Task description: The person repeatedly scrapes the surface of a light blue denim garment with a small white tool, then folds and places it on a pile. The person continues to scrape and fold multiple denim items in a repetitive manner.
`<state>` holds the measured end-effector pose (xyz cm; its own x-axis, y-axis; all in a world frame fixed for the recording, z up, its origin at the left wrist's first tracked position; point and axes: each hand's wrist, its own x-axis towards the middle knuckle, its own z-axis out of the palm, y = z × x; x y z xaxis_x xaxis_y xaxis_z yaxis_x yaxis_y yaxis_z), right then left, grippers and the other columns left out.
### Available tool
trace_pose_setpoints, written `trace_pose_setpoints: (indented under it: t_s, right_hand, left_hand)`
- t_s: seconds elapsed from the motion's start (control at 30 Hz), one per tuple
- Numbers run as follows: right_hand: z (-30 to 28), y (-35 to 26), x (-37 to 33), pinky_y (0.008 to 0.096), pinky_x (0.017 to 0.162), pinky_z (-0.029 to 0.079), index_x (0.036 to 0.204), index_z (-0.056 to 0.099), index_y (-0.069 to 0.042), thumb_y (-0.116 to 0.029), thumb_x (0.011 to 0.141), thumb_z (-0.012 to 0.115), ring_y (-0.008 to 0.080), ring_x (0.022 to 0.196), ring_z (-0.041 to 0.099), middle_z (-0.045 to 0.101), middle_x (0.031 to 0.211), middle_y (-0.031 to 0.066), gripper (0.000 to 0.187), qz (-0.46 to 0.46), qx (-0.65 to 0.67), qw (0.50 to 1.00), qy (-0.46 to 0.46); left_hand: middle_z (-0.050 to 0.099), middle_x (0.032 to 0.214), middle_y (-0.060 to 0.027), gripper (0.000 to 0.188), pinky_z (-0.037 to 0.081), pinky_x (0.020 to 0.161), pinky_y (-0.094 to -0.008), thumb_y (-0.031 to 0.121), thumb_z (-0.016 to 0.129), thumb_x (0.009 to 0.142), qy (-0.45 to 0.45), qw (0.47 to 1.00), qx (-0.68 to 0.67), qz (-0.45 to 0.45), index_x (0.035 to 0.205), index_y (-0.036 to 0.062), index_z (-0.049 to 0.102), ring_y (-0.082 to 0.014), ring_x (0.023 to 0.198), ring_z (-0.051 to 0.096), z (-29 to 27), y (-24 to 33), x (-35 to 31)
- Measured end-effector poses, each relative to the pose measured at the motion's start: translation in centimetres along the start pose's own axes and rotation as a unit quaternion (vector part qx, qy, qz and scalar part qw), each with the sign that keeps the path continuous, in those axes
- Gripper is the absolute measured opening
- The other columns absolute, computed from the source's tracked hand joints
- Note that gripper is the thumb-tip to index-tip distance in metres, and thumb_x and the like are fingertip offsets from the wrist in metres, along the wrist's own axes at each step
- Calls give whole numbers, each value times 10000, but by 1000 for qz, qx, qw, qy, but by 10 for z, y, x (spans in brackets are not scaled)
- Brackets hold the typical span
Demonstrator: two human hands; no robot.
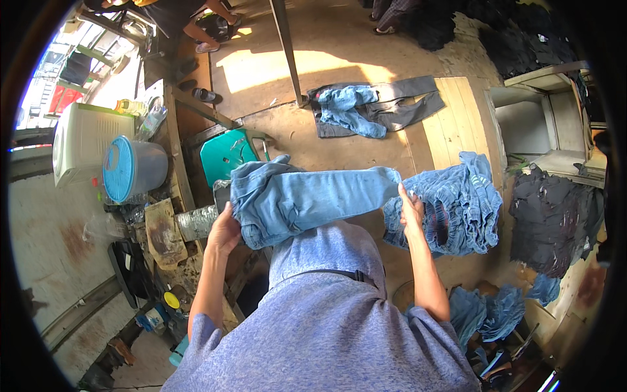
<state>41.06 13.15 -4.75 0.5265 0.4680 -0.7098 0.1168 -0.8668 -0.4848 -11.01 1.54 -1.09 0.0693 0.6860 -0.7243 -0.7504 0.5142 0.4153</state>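
Light blue jeans (313, 196) stretch sideways in front of my body. Their bunched end lies to the left, against the end of a horizontal post wrapped in silvery material (197, 224); whether the cloth goes around the post is hard to see. My left hand (224, 232) is closed on the bunched end, its fingertips partly hidden. At the right, my right hand (411, 210) pinches the narrow leg end. Just beyond it sits a crumpled heap of blue denim (460, 202).
A green plastic stool (225, 153) stands beyond the post. Blue and black trousers (372, 108) lie on the floor ahead. A blue-lidded tub (134, 170) is at left. Dark garments (548, 219) are piled right, near an open cabinet (532, 124). Other people's legs (202, 32) show at the top.
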Motion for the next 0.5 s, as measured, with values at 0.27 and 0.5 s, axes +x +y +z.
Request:
trace_pose_setpoints:
  t_s: [0.27, 0.5]
  right_hand:
    - [-8, -4, 76, 332, 423, 331, 674, 510, -137, -440, 885, 910, 90, 472, 443, 506, 605, -31, 545, -72, 152, 985, 29]
    - [-210, -149, 185, 321, 406, 279, 679, 538, -150, -496, 894, 893, 80, 449, 391, 507, 613, -49, 540, -246, 208, 929, 185]
  left_hand:
    - [736, 1318, -49, 403, 579, 1028, -489, 297, 648, 1089, 114, 982, 142, 46, 1447, 113, 622, -240, 1171, 720, 46, -2, 8]
    - [695, 1350, 20, 374, 502, 1018, -389, 207, 615, 1119, -49, 981, 187, -28, 1488, 157, 582, -147, 1172, 674, 208, -100, 126]
